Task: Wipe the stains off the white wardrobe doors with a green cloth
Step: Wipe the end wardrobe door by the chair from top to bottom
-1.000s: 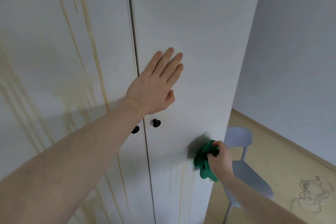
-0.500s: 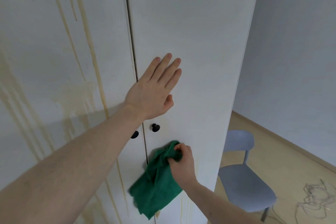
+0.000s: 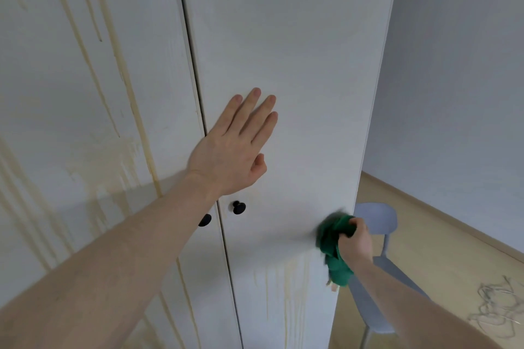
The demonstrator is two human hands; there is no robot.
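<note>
The right hand (image 3: 354, 244) grips the bunched green cloth (image 3: 333, 246) against the right wardrobe door (image 3: 283, 37), near its right edge. The left hand (image 3: 232, 150) presses flat, fingers straight. The cloth looks soft and light; a bunched fistful should hold it.

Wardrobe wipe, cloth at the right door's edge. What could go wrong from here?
1. The bunched green cloth in the right hand sits at the right white door's outer edge; a stroke may slip off.
2. Faint yellowish drips below may get missed.
3. The left white door's heavy streaks look untouched.
</note>
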